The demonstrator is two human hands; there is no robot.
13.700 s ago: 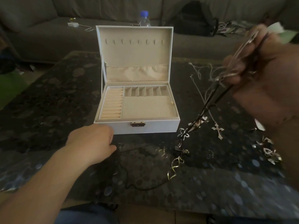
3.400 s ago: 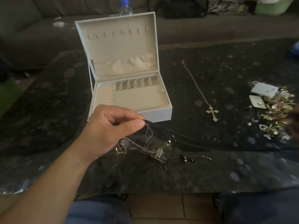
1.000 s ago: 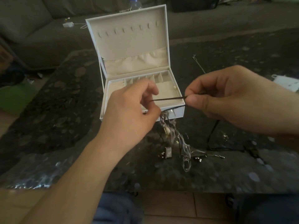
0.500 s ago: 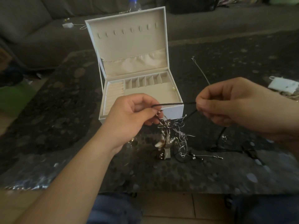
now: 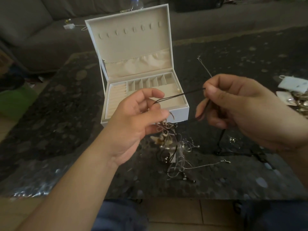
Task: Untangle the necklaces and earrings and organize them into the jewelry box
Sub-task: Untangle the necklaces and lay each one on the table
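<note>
A white jewelry box stands open on the dark table, its beige compartments holding nothing I can see except a tiny piece near the right wall. In front of it my left hand holds the top of a tangled clump of necklaces that hangs down to the table. A black cord runs taut from my left fingers to my right hand, which pinches it between thumb and forefinger. The cord continues below my right hand and trails onto the table. A thin silver chain lies behind my right hand.
A pile of earrings and white cards lies at the table's right edge. A grey sofa with a water bottle and a white charger is behind the box. A green object sits on the floor at left.
Both hands took up the black cord and have drawn it out; my right hand has moved right and upward, lengthening the taut stretch, while the tangle dangles lower under my left hand.
</note>
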